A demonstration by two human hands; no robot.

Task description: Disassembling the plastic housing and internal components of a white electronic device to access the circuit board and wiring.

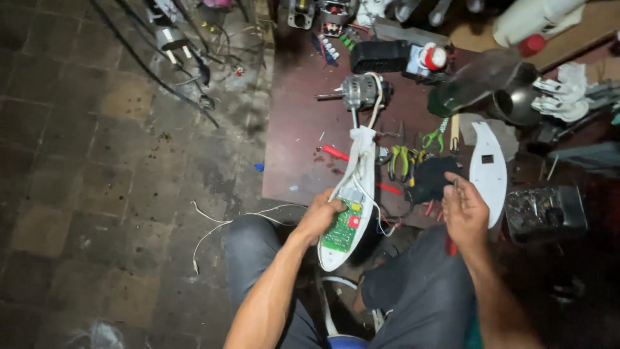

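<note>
My left hand (320, 216) grips the side of a long white plastic housing (358, 187) that holds a green circuit board (341, 231). White wires run from the housing up to a grey electric motor (361, 92) on the dark red table (294, 142). My right hand (464, 212) is raised to the right of the housing, fingers closed on a thin metal tool with a red handle (450, 245) showing below the palm. A matching white cover panel (489, 171) lies just right of that hand.
Pliers with yellow-green handles (402, 160), a red screwdriver (336, 153), green snips (434, 137) and a black box (380, 56) lie on the table. A dark toolbox (546, 212) stands at right. Cables and a plug (171, 42) trail over the tiled floor at left.
</note>
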